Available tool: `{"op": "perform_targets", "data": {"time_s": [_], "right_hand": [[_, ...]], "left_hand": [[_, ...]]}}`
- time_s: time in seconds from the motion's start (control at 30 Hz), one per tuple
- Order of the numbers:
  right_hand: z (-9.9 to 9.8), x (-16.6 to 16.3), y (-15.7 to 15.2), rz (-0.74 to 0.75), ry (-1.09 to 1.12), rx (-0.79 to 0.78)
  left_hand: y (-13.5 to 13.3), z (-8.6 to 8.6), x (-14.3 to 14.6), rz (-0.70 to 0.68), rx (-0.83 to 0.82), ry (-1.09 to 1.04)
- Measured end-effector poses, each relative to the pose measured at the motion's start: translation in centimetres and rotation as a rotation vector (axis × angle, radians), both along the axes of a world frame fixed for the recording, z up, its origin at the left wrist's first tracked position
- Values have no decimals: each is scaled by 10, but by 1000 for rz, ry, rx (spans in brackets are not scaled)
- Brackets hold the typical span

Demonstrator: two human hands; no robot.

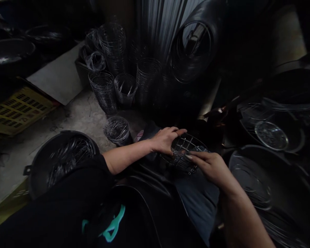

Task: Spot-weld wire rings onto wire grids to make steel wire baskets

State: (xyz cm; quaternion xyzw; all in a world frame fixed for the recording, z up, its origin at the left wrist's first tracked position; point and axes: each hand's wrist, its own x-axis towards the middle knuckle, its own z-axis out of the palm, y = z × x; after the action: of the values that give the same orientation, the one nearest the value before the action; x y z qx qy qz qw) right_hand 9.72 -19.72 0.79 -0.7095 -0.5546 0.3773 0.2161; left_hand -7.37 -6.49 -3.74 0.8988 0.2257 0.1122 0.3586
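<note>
A round basket of thin metal wire (191,142) rests over my lap, above dark blue cloth. At its left side, my left hand (164,140) has the thumb and fingers curved around the rim and wires. My right hand (209,164) reaches in from the right, its fingers pinched together at the basket's near side. Whatever sits between those right fingertips is too small and dark to make out. Closest on the left is a small cup-shaped wire stack (118,131) with short wire pieces in it.
A black tub (35,177) of wire pieces stands at the left, near a yellow crate (20,109). Stacked wire rings (102,90) stand ahead, with a large wire coil (191,51) behind. Dark basins (286,162) with wire rings lie at the right.
</note>
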Motion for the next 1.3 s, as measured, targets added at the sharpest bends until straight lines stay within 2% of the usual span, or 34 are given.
{"op": "perform_targets", "data": {"time_s": [0.2,0.3,0.53,0.63,0.73,0.93,1.3], "right_hand": [[-5,-13,-6,211,-722,308],[-8,-15,-8,213,-860,496],[-4,3,3,161,-731,761],[1,16,11,153,-666,833],[7,26,20,148,-697,876],[16,40,38,132,-792,905],[24,56,54,143,-753,856]], "left_hand": [[5,4,-1,122,-19,-97],[9,7,2,141,-11,-154],[18,15,18,171,21,-205],[23,19,27,188,-14,-231],[30,24,37,197,-46,-238],[45,30,53,221,-95,-260],[61,37,65,222,-151,-253]]}}
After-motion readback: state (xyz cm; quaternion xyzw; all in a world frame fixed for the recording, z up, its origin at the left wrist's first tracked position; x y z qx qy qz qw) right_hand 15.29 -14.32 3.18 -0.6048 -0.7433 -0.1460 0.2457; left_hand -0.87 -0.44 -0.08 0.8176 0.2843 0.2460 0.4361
